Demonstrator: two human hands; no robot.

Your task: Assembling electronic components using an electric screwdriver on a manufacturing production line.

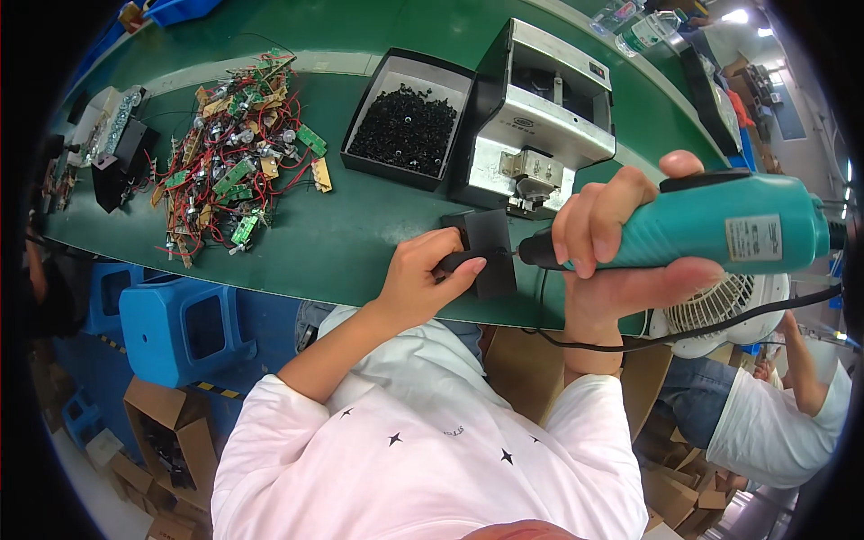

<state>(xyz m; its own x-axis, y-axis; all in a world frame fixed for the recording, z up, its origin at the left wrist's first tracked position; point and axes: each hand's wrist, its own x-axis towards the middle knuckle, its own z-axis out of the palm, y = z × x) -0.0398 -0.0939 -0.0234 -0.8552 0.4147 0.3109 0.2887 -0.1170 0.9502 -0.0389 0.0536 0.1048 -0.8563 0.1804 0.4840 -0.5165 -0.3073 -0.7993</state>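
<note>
My right hand (pixel 621 225) is wrapped round a teal electric screwdriver (pixel 693 225), held level with its tip toward the left. The tip meets or nearly meets a black plastic housing (pixel 490 243) near the table's front edge. My left hand (pixel 430 274) grips that housing from its left side, fingers closed on a dark part of it. Whether a screw sits under the tip is too small to tell. Beyond my hands, a metal screw feeder machine (pixel 540 108) stands beside a box of small black parts (pixel 405 130).
A heap of circuit boards with red wires (pixel 236 166) lies on the green table (pixel 342 252) at the left. Further left is another black housing (pixel 123 162). A black cable (pixel 720 324) hangs below the screwdriver, near a white fan (pixel 715 301). Another person (pixel 774 414) sits at the right.
</note>
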